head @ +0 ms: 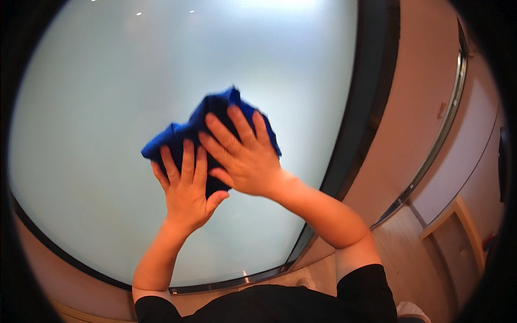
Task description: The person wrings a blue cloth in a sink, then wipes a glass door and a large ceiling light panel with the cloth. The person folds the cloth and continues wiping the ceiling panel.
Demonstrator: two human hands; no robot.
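A crumpled blue cloth lies against a large frosted glass panel in front of me. My right hand presses on the cloth's right part, palm down and fingers spread. Lower and to the left, my left hand presses the cloth's left part with its fingers, its thumb pointing out to the right. Both hands are bare and close together without overlapping. Much of the cloth's lower part is hidden beneath them.
A dark frame borders the glass on the right, with a plain wall beyond it. Farther right are a metal-edged doorway and a piece of furniture with a wooden frame. Wood-look flooring shows below, with a light shoe.
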